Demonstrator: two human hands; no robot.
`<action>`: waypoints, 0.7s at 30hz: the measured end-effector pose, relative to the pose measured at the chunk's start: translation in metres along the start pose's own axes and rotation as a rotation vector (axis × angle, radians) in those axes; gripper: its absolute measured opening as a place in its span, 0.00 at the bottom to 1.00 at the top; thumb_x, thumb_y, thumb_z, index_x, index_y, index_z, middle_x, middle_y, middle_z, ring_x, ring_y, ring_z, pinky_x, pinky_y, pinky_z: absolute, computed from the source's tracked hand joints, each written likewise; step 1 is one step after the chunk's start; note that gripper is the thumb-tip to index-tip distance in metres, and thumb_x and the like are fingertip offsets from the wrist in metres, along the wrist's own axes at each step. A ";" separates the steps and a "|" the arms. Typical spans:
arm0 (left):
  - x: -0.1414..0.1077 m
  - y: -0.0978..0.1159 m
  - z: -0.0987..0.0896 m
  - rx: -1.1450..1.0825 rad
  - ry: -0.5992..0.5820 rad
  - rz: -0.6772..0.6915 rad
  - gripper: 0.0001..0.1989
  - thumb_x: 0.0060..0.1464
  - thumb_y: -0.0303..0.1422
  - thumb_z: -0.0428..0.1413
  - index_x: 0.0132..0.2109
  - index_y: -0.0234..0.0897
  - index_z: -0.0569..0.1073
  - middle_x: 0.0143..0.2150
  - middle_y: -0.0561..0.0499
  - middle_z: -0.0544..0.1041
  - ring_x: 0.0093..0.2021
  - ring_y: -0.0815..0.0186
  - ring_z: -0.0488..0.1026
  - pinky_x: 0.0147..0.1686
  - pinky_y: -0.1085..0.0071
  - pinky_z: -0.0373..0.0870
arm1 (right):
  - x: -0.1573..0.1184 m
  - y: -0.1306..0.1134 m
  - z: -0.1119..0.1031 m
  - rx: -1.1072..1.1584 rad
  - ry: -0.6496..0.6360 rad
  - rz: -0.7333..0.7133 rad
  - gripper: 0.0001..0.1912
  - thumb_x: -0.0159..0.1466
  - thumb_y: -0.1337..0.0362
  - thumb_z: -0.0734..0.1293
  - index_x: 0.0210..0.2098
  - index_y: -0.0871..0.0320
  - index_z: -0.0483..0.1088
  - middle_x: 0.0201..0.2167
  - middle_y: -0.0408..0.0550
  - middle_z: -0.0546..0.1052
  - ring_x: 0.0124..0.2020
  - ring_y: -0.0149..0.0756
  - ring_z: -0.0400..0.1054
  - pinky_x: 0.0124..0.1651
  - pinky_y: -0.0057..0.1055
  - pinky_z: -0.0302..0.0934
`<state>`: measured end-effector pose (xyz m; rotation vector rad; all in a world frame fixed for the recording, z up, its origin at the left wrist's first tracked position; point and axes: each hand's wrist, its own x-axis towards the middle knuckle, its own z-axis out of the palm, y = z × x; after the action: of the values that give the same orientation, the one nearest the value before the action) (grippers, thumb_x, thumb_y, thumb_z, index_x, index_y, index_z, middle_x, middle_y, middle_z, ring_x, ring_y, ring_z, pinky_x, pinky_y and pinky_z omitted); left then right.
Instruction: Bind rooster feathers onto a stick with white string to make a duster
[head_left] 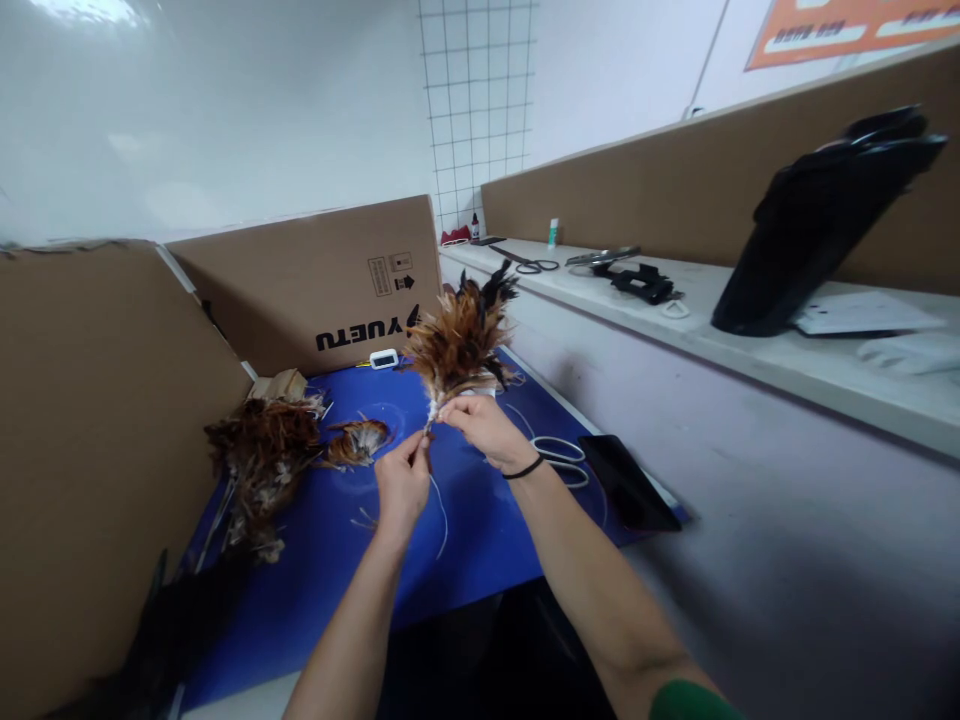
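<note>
A bundle of brown and black feathers (461, 335) stands upright above the table, its quill ends gathered in a pale binding. My left hand (403, 480) pinches the narrow bottom of this bundle. Higher up, at the base of the plumes, my right hand (484, 428) has its thumb and fingers closed on the binding. From below the left fingers a thin white string (444, 515) hangs down over the blue mat. What exactly lies between the fingertips is too small to make out.
Loose brown feathers (274, 440) are heaped at the left, with a small feather bunch (358, 441) beside them. White-handled scissors (562, 455) and a black phone (628, 482) lie right on the blue mat (330, 600). Cardboard (315, 280) walls the back; a shelf (697, 320) runs along the right.
</note>
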<state>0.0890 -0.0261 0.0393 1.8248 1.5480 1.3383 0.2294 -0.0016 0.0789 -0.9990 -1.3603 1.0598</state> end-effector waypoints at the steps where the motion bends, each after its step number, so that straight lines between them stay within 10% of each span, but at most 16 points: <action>1: -0.001 0.001 0.001 0.091 0.024 0.048 0.16 0.56 0.36 0.48 0.41 0.35 0.78 0.19 0.52 0.71 0.21 0.69 0.66 0.26 0.73 0.60 | 0.000 0.001 0.002 0.006 0.018 -0.002 0.07 0.50 0.65 0.65 0.18 0.61 0.71 0.14 0.39 0.65 0.19 0.25 0.55 0.23 0.24 0.48; 7: -0.009 0.001 0.006 0.386 0.105 0.203 0.17 0.58 0.33 0.46 0.48 0.35 0.75 0.35 0.42 0.78 0.32 0.63 0.73 0.33 0.71 0.62 | 0.002 0.011 0.010 -0.003 0.197 -0.002 0.14 0.46 0.59 0.69 0.13 0.61 0.65 0.13 0.37 0.60 0.18 0.23 0.49 0.22 0.25 0.45; 16: -0.002 0.001 0.001 0.007 0.006 -0.030 0.18 0.55 0.42 0.49 0.32 0.36 0.80 0.22 0.51 0.75 0.20 0.70 0.65 0.24 0.74 0.59 | 0.000 0.019 0.011 -0.006 0.184 -0.073 0.13 0.50 0.59 0.67 0.16 0.61 0.66 0.15 0.39 0.64 0.19 0.25 0.53 0.24 0.26 0.48; 21: -0.002 0.003 0.005 0.193 0.124 0.120 0.14 0.56 0.36 0.50 0.37 0.37 0.79 0.29 0.47 0.79 0.27 0.66 0.73 0.31 0.72 0.63 | 0.003 0.024 0.013 -0.105 0.251 -0.096 0.10 0.51 0.60 0.66 0.18 0.60 0.70 0.17 0.42 0.69 0.21 0.29 0.59 0.26 0.27 0.53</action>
<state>0.0954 -0.0278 0.0382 2.0125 1.7078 1.4229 0.2163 0.0066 0.0558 -1.0932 -1.2532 0.7697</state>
